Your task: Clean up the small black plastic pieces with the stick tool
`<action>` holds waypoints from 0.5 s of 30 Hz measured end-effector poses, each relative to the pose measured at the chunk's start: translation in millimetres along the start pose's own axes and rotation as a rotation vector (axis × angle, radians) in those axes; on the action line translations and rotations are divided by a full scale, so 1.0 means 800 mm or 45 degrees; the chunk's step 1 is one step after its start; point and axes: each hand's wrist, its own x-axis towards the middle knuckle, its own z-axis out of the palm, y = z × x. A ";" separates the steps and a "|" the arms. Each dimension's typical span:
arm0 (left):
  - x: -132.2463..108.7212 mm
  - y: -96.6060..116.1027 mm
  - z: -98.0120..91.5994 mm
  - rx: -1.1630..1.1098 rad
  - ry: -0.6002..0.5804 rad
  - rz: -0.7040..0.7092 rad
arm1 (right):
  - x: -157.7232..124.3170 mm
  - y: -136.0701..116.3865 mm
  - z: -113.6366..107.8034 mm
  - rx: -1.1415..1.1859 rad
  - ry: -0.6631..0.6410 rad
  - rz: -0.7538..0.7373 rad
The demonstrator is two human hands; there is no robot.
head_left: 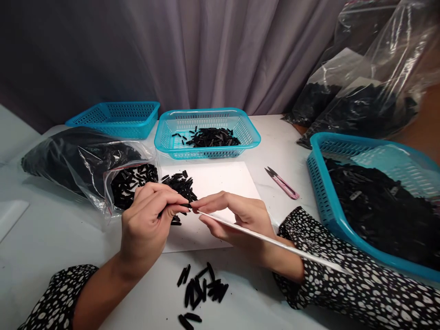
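Black strips (181, 184), white stick (266, 238), white-spotted black sleeves (371, 286), turquoise-blue baskets (209, 151), pink-handled snips (282, 184), probably mauve-grey curtain (220, 55)

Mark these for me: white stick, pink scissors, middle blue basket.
White stick (268, 238): head view, about midway along its shaft.
Pink scissors (279, 181): head view, on the pink handle, close to the dark blades.
Middle blue basket (206, 150): head view, on its near rim.
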 end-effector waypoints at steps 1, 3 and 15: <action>0.000 0.000 0.000 -0.001 0.003 0.005 | 0.000 0.000 0.001 0.002 0.006 0.009; 0.001 0.000 0.001 -0.001 0.014 0.008 | 0.002 -0.001 0.002 0.015 0.011 0.025; 0.000 0.000 -0.001 0.026 0.037 0.014 | 0.005 -0.005 0.003 0.035 0.002 0.109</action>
